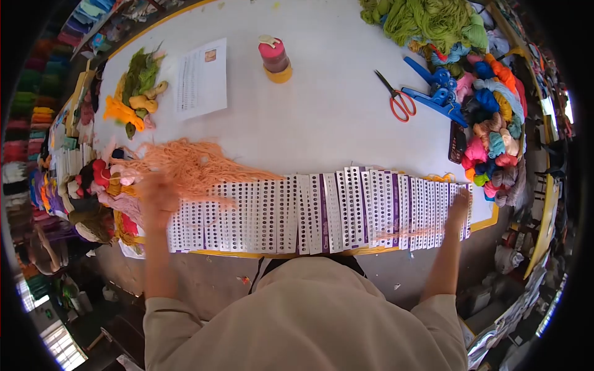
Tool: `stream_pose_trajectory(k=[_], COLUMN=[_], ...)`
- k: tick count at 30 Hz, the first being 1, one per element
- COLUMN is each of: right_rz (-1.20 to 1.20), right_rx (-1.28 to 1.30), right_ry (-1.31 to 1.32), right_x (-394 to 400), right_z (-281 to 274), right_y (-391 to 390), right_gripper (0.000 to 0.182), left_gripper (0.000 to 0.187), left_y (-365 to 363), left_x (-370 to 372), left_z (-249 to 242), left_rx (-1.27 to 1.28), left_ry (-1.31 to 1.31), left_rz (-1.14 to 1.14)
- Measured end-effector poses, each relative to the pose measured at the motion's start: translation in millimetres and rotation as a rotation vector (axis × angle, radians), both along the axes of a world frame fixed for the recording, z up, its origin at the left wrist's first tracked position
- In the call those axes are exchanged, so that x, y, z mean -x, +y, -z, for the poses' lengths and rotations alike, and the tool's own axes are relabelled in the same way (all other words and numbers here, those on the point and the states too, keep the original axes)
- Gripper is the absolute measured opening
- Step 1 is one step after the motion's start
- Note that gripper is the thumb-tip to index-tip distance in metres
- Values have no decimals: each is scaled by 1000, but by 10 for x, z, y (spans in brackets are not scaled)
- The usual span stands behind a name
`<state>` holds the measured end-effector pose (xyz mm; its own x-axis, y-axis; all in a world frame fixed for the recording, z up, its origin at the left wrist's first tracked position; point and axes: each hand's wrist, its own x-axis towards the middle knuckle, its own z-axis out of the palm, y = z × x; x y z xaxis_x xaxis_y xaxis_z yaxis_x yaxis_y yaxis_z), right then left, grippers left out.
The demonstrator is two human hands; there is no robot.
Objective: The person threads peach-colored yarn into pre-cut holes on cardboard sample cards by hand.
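A long row of overlapping white cards punched with holes [269, 213], some with purple edges, lies along the table's near side. My left hand [159, 193], smeared by motion, is over the row's left end, at the lower edge of a loose heap of peach thread [192, 162]. Its fingers do not show clearly. At the row's far right end, my right hand [458, 205] is on or just above the last cards, its fingers too small and soft to read. Thin peach strands [411, 234] stretch across the cards toward my right forearm.
A printed sheet [202, 80], green and orange skeins [139, 86] and a pink-topped cone [275, 57] are farther back. Red-handled scissors [399, 102], a blue clamp-like tool [436, 93], a phone [457, 142] and piled coloured yarn [495, 123] occupy the right. More skeins [105, 191] crowd the left.
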<state>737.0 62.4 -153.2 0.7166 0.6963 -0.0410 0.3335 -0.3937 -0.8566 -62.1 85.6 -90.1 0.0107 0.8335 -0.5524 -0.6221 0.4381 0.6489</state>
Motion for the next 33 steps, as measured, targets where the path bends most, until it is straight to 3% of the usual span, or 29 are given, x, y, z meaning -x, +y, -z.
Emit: stream_pose_trajectory(k=[1, 3, 4, 6, 8, 9, 11, 15, 27, 30, 33], right_rz=[-242, -587, -576, -855, -994, -1041, -1089, -1169, -1267, -1215, -1216], right_rx=[105, 187, 379, 306, 385, 327, 497, 491, 608, 637, 652], right_ry=[-124, -117, 159, 162, 160, 156, 204, 118, 147, 201, 348], right_x=[341, 1290, 1909, 2528, 3106, 3304, 3556, 3618, 3551, 3569, 3527], right_z=[188, 317, -5, 351, 474, 626, 605, 899, 859, 886, 899], right_y=[113, 391, 581, 702, 789, 808, 882, 821, 884, 919, 949], right_gripper=[27, 31, 26, 18, 18, 19, 14, 19, 21, 24, 24], left_gripper=[21, 23, 23, 20, 17, 17, 14, 17, 14, 16, 16], left_y=[33, 81, 180, 296, 367, 393, 446, 363, 218, 310, 387], left_x=[-682, -1265, -1708, -2190, -2491, -2617, -2792, -2851, -2875, -2794, -2777], left_z=[-57, 522, 546, 868, 1288, 1327, 1354, 1427, 1433, 1370, 1308], left_rx=[48, 279, 428, 464, 381, 390, 405, 215, 345, 492, 431], left_ry=[-253, -339, -51, 97, 427, 427, 805, 999, 547, 458, 397], left_rz=[106, 210, 109, 203, 226, 226, 425, 579, 288, 342, 412])
